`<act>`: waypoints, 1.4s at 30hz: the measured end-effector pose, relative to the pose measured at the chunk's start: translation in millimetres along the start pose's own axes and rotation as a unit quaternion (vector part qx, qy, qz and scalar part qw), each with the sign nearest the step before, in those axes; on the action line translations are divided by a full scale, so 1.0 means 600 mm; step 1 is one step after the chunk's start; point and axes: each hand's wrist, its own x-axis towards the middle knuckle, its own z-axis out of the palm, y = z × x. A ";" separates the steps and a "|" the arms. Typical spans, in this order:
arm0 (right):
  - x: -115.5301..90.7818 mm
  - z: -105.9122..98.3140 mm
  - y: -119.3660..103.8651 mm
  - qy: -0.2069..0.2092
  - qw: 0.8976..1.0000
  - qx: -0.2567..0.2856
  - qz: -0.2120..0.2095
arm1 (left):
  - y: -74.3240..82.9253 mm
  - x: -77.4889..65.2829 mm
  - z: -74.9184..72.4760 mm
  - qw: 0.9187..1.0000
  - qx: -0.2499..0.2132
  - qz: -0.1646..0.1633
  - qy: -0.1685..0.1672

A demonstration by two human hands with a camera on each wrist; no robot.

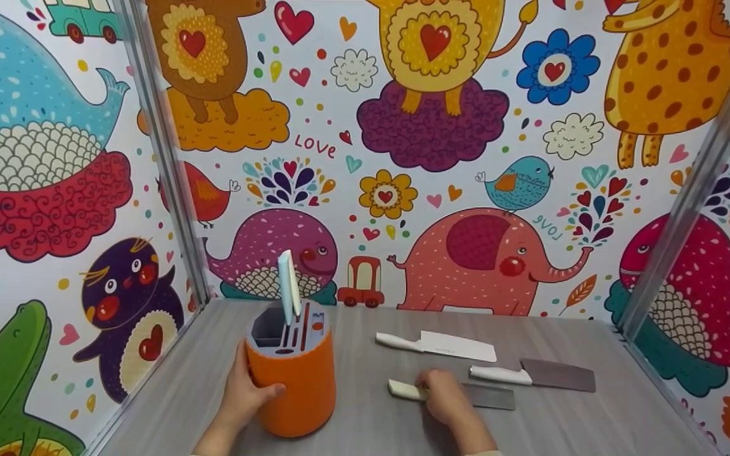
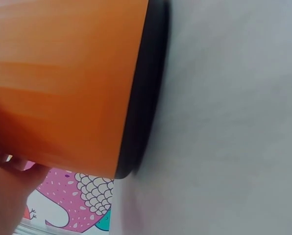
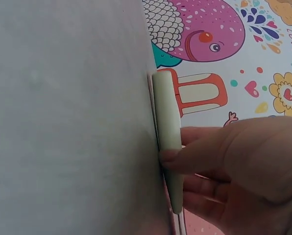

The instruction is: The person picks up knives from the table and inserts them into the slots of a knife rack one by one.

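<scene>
My left hand (image 1: 241, 389) holds an orange knife block (image 1: 295, 386) by its left side, thumb across the front. The block stands upright on the table, and its grey slotted top (image 1: 314, 323) has pale upright handles (image 1: 289, 285) in it. In the left wrist view the block's orange wall (image 2: 62, 88) and black base fill the left part. My right hand (image 1: 444, 396) pinches the cream handle (image 3: 166, 112) of a knife that lies flat; its grey rectangular blade (image 1: 495, 398) shows to the right. The fingers hide the part where handle meets blade.
Behind my right hand lies a cleaver with a pale blade (image 1: 460, 346) and white handle. A darker cleaver (image 1: 558, 375) lies farther right. The grey wood-grain table (image 1: 365, 418) is bounded by printed walls (image 1: 314, 177) and metal corner posts (image 1: 669, 234).
</scene>
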 end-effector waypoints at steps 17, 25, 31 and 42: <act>-0.005 -0.109 -0.048 -0.018 0.964 0.238 -0.117 | -0.006 -0.007 0.000 1.000 0.000 -0.003 -0.004; -0.017 -0.137 -0.057 0.010 0.917 0.380 -0.120 | -0.015 -0.009 0.009 1.000 0.003 0.027 0.004; -0.022 -0.146 -0.063 0.017 0.872 0.476 -0.115 | -0.012 -0.009 0.008 1.000 -0.004 0.031 0.001; -0.012 -0.132 -0.091 -0.006 0.827 0.549 -0.122 | 0.087 -0.012 -0.022 0.976 -0.022 0.177 0.127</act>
